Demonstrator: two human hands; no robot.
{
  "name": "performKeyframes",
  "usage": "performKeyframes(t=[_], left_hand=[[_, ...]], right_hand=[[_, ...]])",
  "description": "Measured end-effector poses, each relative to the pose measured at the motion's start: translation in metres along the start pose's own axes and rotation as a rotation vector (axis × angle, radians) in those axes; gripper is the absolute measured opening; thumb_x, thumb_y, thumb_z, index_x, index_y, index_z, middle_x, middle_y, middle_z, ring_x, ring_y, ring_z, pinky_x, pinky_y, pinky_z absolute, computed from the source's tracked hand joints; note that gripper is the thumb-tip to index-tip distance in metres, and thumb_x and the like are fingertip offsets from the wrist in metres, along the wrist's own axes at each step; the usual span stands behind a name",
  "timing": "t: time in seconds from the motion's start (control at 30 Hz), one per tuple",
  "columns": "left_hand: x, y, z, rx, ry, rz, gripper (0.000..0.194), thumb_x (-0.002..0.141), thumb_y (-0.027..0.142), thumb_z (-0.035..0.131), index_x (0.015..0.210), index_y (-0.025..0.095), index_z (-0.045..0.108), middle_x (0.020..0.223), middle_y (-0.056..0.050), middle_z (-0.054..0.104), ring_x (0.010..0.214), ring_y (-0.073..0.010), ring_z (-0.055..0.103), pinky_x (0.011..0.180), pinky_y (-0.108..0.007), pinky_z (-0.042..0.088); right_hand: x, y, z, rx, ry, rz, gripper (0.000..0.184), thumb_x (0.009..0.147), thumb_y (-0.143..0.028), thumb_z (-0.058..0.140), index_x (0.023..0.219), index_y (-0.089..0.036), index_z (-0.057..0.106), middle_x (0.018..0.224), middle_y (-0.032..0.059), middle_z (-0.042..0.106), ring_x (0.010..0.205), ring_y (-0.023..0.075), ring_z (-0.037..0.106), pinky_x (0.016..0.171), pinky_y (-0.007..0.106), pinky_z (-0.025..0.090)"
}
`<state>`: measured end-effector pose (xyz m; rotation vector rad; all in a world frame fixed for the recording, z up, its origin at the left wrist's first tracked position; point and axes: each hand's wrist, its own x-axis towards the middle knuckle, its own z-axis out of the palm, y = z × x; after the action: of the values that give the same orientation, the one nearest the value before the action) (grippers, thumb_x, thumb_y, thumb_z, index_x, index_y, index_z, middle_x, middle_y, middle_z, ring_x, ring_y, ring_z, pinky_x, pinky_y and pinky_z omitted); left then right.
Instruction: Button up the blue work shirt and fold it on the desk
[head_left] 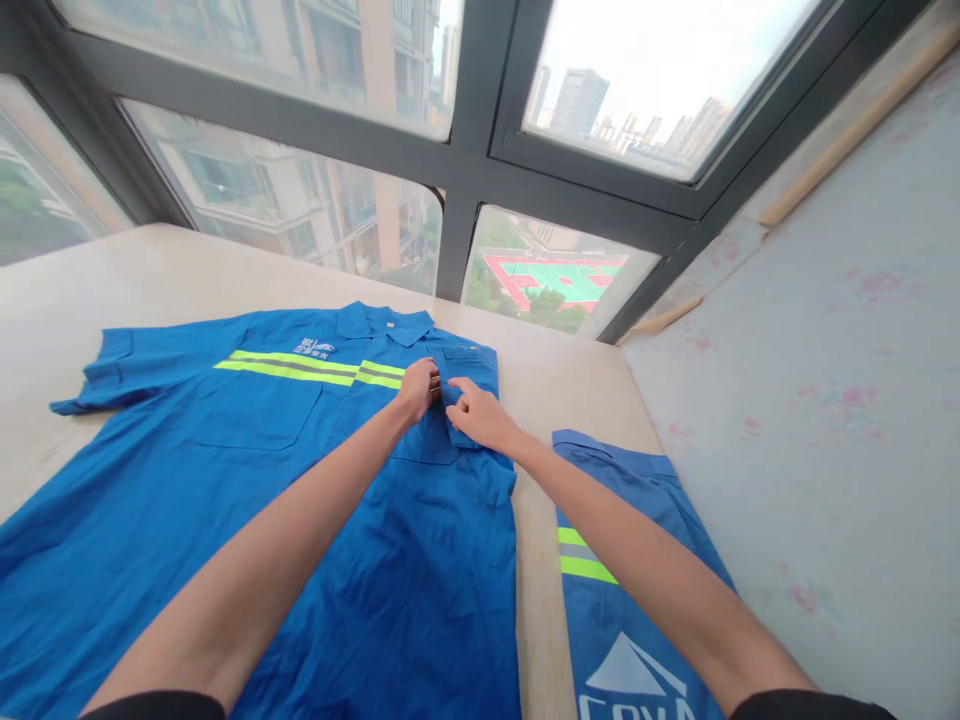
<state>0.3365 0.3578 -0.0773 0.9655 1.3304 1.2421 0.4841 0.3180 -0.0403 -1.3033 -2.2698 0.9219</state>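
A blue short-sleeved work shirt (pixel 420 560) lies spread out with its collar toward the window. A yellow-green and grey reflective band (pixel 292 367) crosses its chest, and a white logo sits above the band. On the right side the sleeve (pixel 476 368) is folded inward over the shirt's front. My left hand (pixel 418 390) is closed on the inner edge of this folded sleeve, its fingertips partly hidden. Close beside it, my right hand (pixel 480 412) rests on the same sleeve with fingers curled and pinching the cloth.
A second blue garment (pixel 600 610), folded, with reflective stripes and white lettering, lies on the right of the pale ledge (pixel 536 400). Dark window frames (pixel 469 180) rise behind the ledge. A flowered wall (pixel 825 440) bounds the right side.
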Motion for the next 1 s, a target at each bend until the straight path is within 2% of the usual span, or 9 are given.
performKeyframes(t=[0.13,0.23,0.37,0.47,0.53,0.63,0.73,0.87,1.0], left_hand=[[-0.012,0.007,-0.013,-0.147,-0.075,-0.165,0.046,0.088,0.052,0.049,0.112,0.014,0.055,0.083,-0.008,0.066,0.068,-0.0195,0.065,0.061,-0.034,0.056],[-0.016,0.007,-0.010,-0.059,0.095,-0.138,0.056,0.078,0.028,0.071,0.125,0.013,0.046,0.090,-0.007,0.064,0.068,-0.0153,0.064,0.063,-0.030,0.056],[-0.012,0.002,-0.006,0.136,0.306,-0.111,0.057,0.076,0.009,0.062,0.130,0.011,0.042,0.097,-0.009,0.063,0.079,-0.0179,0.067,0.071,-0.032,0.058],[-0.014,-0.002,-0.007,0.331,0.377,-0.035,0.062,0.072,0.003,0.059,0.131,0.007,0.042,0.108,-0.015,0.061,0.102,-0.0262,0.064,0.088,-0.041,0.054],[-0.019,-0.001,-0.005,0.618,0.400,0.183,0.063,0.072,0.003,0.058,0.133,0.005,0.042,0.123,-0.022,0.056,0.122,-0.0310,0.054,0.104,-0.045,0.045],[-0.026,0.005,0.010,1.007,0.290,0.564,0.057,0.081,0.012,0.055,0.136,0.005,0.043,0.143,-0.025,0.044,0.139,-0.0339,0.036,0.112,-0.048,0.036],[-0.021,0.014,0.036,1.232,0.069,0.752,0.046,0.089,0.024,0.050,0.132,0.009,0.050,0.150,-0.021,0.039,0.145,-0.0327,0.027,0.114,-0.048,0.033],[0.005,0.016,0.071,1.451,-0.249,0.867,0.043,0.093,0.024,0.042,0.132,0.009,0.054,0.154,-0.016,0.037,0.149,-0.0291,0.020,0.119,-0.047,0.021],[0.034,0.003,0.082,1.543,-0.433,0.719,0.059,0.097,0.041,0.039,0.143,0.005,0.045,0.156,-0.017,0.033,0.149,-0.0292,0.020,0.121,-0.046,0.016]], right_hand=[[-0.014,0.007,0.007,-0.106,-0.008,-0.230,0.046,0.086,-0.013,0.049,0.131,-0.015,0.054,0.092,0.0054,0.069,0.086,0.0198,0.064,0.085,0.033,0.049],[-0.032,0.009,0.012,-0.293,0.109,-0.347,0.046,0.086,-0.011,0.048,0.131,-0.013,0.056,0.125,0.0148,0.061,0.118,0.0261,0.054,0.104,0.042,0.042],[-0.057,0.019,0.021,-0.525,0.261,-0.129,0.061,0.086,-0.017,0.054,0.144,-0.001,0.043,0.152,0.0252,0.034,0.141,0.0367,0.031,0.114,0.051,0.032],[-0.072,0.031,0.027,-0.576,0.144,-0.013,0.066,0.089,-0.024,0.053,0.146,0.004,0.036,0.155,0.0272,0.029,0.144,0.0357,0.029,0.115,0.050,0.032],[-0.080,0.037,0.030,-0.583,0.091,-0.009,0.064,0.092,-0.026,0.050,0.147,0.004,0.036,0.156,0.0258,0.027,0.146,0.0332,0.027,0.117,0.048,0.031],[-0.089,0.039,0.035,-0.585,0.084,-0.031,0.065,0.093,-0.029,0.048,0.148,0.003,0.034,0.158,0.0244,0.023,0.148,0.0324,0.021,0.117,0.049,0.030],[-0.094,0.035,0.039,-0.605,0.105,-0.044,0.063,0.095,-0.030,0.046,0.147,0.002,0.036,0.157,0.0243,0.023,0.148,0.0343,0.020,0.117,0.052,0.030],[-0.096,0.032,0.043,-0.665,0.131,-0.126,0.057,0.097,-0.029,0.044,0.146,0.000,0.040,0.158,0.0199,0.024,0.148,0.0352,0.019,0.119,0.055,0.023],[-0.098,0.032,0.046,-0.651,0.112,-0.100,0.057,0.098,-0.027,0.044,0.147,0.001,0.039,0.157,0.0217,0.026,0.147,0.0342,0.025,0.117,0.051,0.031]])
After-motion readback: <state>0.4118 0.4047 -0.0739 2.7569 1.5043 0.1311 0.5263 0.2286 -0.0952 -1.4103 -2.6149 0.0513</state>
